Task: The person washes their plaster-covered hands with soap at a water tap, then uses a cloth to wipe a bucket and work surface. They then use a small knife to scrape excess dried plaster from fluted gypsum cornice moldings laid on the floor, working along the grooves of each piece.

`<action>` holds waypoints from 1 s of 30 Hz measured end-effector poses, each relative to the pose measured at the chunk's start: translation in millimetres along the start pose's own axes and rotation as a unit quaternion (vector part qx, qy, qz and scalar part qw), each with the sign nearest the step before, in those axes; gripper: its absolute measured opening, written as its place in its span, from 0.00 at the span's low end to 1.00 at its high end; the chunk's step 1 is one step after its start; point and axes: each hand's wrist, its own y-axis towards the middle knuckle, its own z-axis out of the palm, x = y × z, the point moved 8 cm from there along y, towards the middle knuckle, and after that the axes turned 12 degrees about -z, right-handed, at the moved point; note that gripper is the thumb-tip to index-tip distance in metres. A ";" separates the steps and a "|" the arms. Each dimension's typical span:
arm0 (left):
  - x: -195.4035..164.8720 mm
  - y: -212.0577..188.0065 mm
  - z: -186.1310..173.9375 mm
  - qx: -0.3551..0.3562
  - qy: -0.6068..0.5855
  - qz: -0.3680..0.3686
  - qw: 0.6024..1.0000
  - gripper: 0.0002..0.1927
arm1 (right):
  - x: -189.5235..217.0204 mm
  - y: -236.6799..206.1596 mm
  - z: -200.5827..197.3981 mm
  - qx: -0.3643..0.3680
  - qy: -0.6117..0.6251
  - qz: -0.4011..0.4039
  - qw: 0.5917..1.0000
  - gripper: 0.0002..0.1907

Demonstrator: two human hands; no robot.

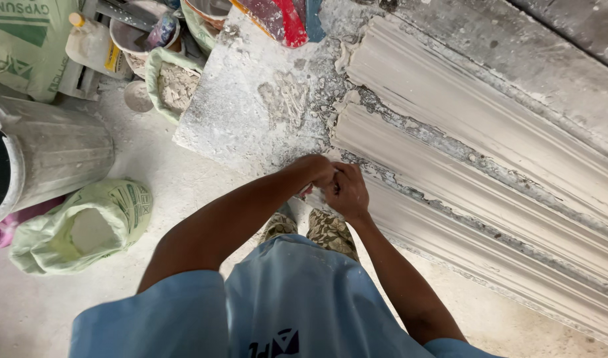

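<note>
Both of my hands meet at the near end of a long white plaster moulding (463, 199) lying on a plaster-crusted workbench (251, 113). My left hand (315, 171) is curled with its fingers closed against the moulding's end. My right hand (347, 191) presses right beside it, fingers bent on the same end. A second moulding strip (463, 99) lies parallel, farther back. What exactly sits between my fingers is hidden.
A grey metal bin (45, 159) stands at left, with an open pale green sack (85, 225) of powder on the floor beside it. More sacks, a bowl (141, 33) and a plastic bottle (92, 43) crowd the upper left. Red and blue tools (284, 20) lie on the bench.
</note>
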 end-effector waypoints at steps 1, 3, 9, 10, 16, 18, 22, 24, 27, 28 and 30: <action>-5.1 -0.5 -10.2 0.007 0.006 0.001 1.000 0.15 | 0.6 0.3 0.4 0.003 -0.003 -0.006 1.000 0.05; -10.5 -4.4 -31.0 0.005 0.015 0.004 1.000 0.16 | 2.8 1.3 -0.5 -0.001 -0.009 -0.021 1.000 0.05; 32.8 -28.3 -30.0 -0.017 -0.021 0.032 0.999 0.17 | 5.7 2.4 -4.0 -0.008 0.003 -0.028 1.000 0.05; 45.3 -34.6 -16.8 -0.036 -0.038 0.045 0.998 0.18 | 5.2 1.9 -3.9 -0.005 0.007 -0.020 1.000 0.05; 62.7 -79.9 15.6 -0.359 -0.042 0.113 0.926 0.19 | 11.2 5.2 -7.9 -0.028 -0.007 -0.040 0.999 0.04; 52.3 -81.1 25.2 -0.359 0.017 0.085 0.929 0.16 | 11.7 5.2 -6.8 -0.027 -0.004 -0.040 0.999 0.04; 32.8 -74.3 25.4 -0.309 0.061 0.053 0.948 0.11 | 10.6 4.3 -5.8 -0.032 0.000 -0.031 0.999 0.03; 24.8 -68.3 19.0 -0.294 0.037 0.055 0.954 0.11 | 7.5 3.6 -5.6 -0.031 -0.007 -0.014 0.999 0.02; 11.7 -47.7 10.5 -0.249 0.005 0.041 0.968 0.13 | 2.8 3.1 -2.8 -0.009 -0.010 0.004 1.000 0.01; 7.4 -38.9 9.3 -0.224 0.002 0.034 0.974 0.14 | 1.5 2.8 -0.6 0.007 -0.010 0.008 1.000 0.02; -1.7 -22.9 3.8 -0.184 -0.007 0.027 0.982 0.15 | 1.4 3.2 -0.5 0.005 -0.006 -0.003 1.000 0.06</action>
